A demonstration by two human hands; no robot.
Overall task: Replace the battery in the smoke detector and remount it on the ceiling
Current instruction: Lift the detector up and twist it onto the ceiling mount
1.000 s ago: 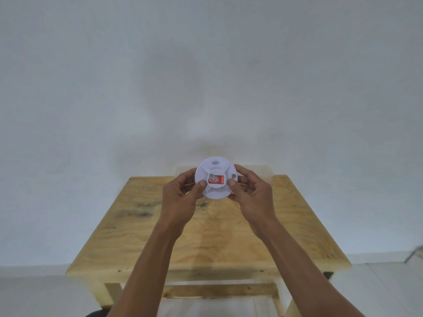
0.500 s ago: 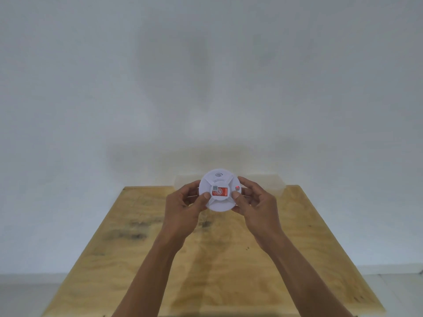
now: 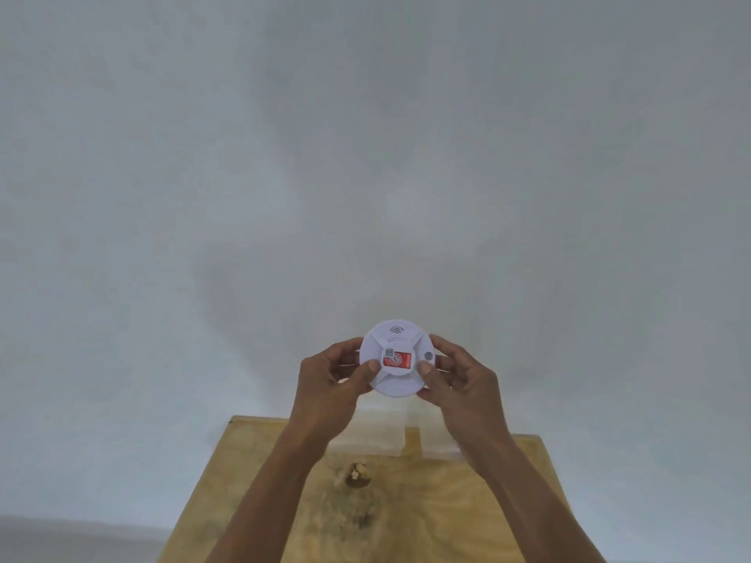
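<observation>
A round white smoke detector (image 3: 396,384) is held up in front of a plain white wall, its face turned toward me. A red label (image 3: 397,360) sits at its centre, a small grey button (image 3: 428,355) to the right, and a wave symbol near the top. My left hand (image 3: 331,390) grips its left rim with the thumb on the face. My right hand (image 3: 467,384) grips the right rim the same way. The battery is not visible.
A light wooden table (image 3: 426,514) stands below my arms against the white wall (image 3: 365,156). A translucent plastic box (image 3: 390,436) rests at the table's far edge, partly behind my hands. A dark knot (image 3: 357,475) marks the tabletop.
Both hands have lifted the detector higher, off the level of the table and up against the wall background. The view has tilted upward, so less of the table shows.
</observation>
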